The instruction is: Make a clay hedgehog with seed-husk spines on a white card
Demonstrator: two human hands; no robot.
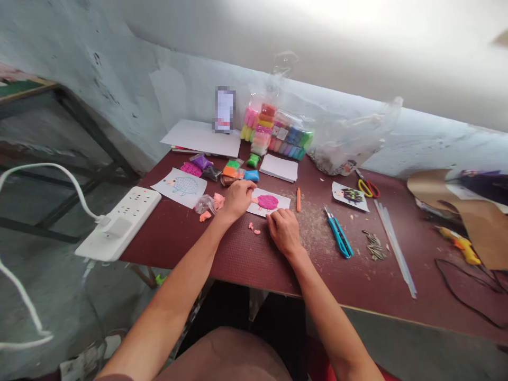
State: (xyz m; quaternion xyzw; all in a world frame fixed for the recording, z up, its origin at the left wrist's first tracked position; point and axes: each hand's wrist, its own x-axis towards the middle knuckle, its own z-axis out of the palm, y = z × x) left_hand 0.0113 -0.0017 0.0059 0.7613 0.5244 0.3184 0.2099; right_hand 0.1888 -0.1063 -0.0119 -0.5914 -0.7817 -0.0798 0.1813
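Observation:
A small white paper card (283, 201) lies before me, bearing a pink clay animal shape (268, 201) with paler pink bits at its left and underside. My left hand (239, 200) is at the card's left end, its fingers bent and close together. Whatever may be between those fingertips is hidden. My right hand (284, 230) has curled fingers at the card's lower edge. Small peach clay pieces (257, 232) lie on the table between the hands. Left of my left hand are a larger peach clay lump (218, 201) and a crumpled clear wrapper (204, 204).
Colored clay packs (231, 171) and a hedgehog drawing (186, 185) lie left. Stacked paper (279, 168) and bagged clay (291, 135) stand behind. An orange stick (298, 200), blue cutter (338, 234), scissors (368, 188), seed-like pieces (374, 246) and glue gun (462, 246) lie right. A power strip (123, 214) overhangs the left edge.

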